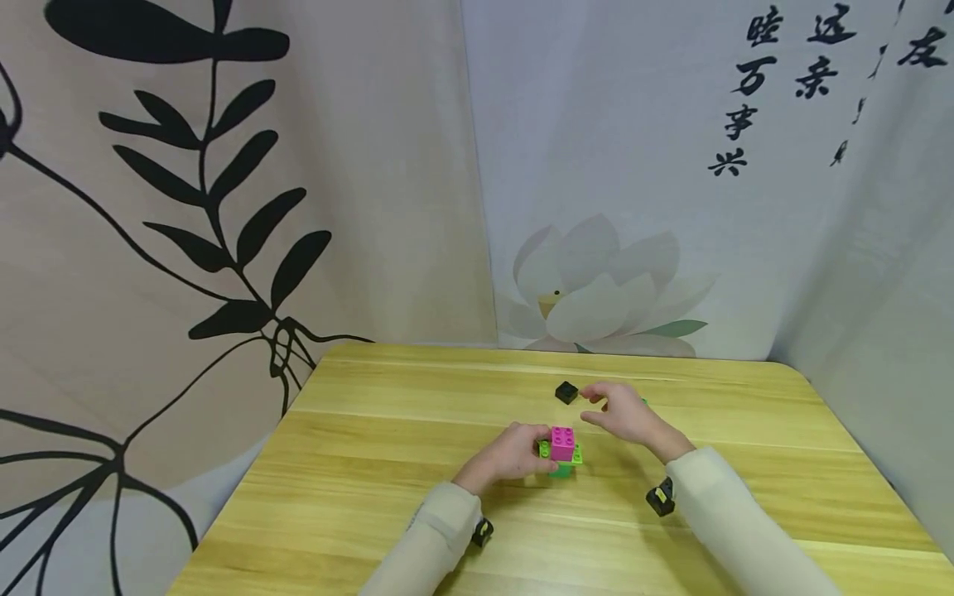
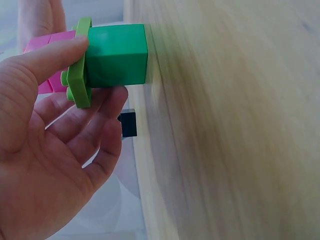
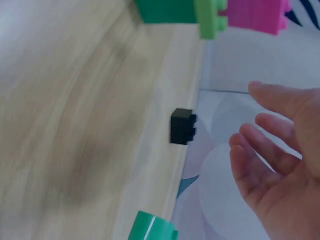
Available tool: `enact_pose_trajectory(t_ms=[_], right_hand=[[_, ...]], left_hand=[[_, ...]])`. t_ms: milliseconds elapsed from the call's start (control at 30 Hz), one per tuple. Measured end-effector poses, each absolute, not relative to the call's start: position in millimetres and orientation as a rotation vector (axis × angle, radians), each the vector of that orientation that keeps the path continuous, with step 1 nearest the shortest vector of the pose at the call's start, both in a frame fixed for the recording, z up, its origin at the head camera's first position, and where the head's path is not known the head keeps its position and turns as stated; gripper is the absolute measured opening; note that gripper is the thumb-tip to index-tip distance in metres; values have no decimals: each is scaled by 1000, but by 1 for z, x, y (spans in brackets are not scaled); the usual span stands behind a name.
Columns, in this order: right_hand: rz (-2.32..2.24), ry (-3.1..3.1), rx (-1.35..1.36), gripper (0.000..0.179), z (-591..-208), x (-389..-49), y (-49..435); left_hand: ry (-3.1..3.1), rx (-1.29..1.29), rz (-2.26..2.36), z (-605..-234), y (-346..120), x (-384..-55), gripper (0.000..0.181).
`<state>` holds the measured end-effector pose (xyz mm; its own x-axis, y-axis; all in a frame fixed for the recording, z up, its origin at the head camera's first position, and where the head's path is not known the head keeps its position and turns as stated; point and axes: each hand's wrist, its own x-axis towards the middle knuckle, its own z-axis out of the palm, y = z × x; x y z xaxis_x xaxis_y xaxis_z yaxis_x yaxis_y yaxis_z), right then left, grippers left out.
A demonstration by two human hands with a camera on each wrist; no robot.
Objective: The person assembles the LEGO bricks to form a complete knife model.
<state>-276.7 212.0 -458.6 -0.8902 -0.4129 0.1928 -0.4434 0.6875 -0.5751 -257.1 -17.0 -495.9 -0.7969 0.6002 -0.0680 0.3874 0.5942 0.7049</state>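
A stack of toy building blocks stands in the middle of the table: a green block (image 2: 117, 55) at the bottom, a flat lime-green plate (image 2: 79, 82) across it, and pink blocks (image 1: 562, 443) on top. My left hand (image 1: 516, 451) grips this stack between thumb and fingers, the thumb lying on the lime plate. Farther back on the table sits a small black block (image 1: 566, 392) with studs on top. Just right of it hovers my right hand (image 1: 626, 411), fingers loosely bent and apart, holding nothing. Behind that hand a green block (image 3: 150, 227) is mostly hidden in the head view.
Everything stands on a light wooden table (image 1: 358, 463). Its far edge meets a hanging cloth (image 1: 395, 207) printed with plants, a lotus and writing. Small black cameras are strapped to both wrists.
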Motion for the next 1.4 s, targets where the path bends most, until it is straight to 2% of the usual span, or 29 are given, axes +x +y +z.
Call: enact_pose_trajectory(t_ms=[233,767,1400], right_hand=[[864,-2891,685,41,-476,-298,211],[978,-2983,492,52,-499,-322,203],[936,-2987,532,49,-509,-342,194]], left_hand=[[2529,794,1019,-498,-16,-257,35],[2574,816,976,-498,-14,-256,30],[2599,829,888,-492,-13,-259,35]])
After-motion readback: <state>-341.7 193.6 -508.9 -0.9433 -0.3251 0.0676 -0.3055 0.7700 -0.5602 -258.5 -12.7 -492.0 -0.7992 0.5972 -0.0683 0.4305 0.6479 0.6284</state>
